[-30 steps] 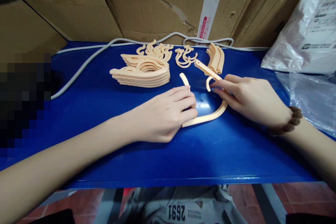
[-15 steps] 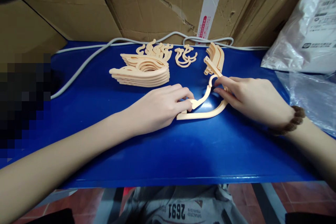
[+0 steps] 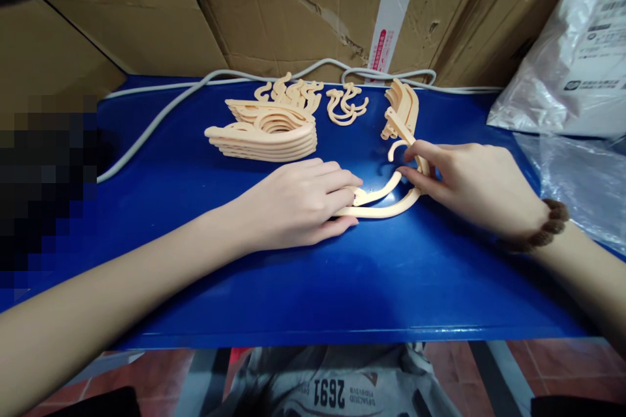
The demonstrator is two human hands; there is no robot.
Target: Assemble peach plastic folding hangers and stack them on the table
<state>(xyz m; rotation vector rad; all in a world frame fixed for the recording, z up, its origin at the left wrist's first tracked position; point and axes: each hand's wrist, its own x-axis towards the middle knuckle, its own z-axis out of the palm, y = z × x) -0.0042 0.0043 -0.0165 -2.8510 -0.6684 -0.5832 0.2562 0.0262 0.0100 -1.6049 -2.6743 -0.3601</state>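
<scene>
On the blue table a cream plastic folding hanger (image 3: 379, 211) lies between my hands, with its curved arm toward me. My left hand (image 3: 313, 199) is closed around the hanger's left end, its thumb on the near side. A slim curved piece (image 3: 384, 193) extends from under those fingers toward my right thumb. My right hand (image 3: 454, 172) pinches the hanger at its right part, where a straight bar slants up past the fingers. A hook-shaped end (image 3: 395, 148) shows beside the right fingertips; where it joins is hidden.
A stack of cream hanger pieces (image 3: 261, 137) lies behind my left hand. Loose hooks (image 3: 342, 104) and several curved arms (image 3: 403, 104) sit further back. A white cable (image 3: 161, 117) runs along the cardboard boxes (image 3: 274, 6). A plastic bag (image 3: 562, 71) stands at right.
My left thumb has come into view below the hanger. The slim curved piece has dropped lower, apart from the hook-shaped end. The slanted bar has shifted slightly right.
</scene>
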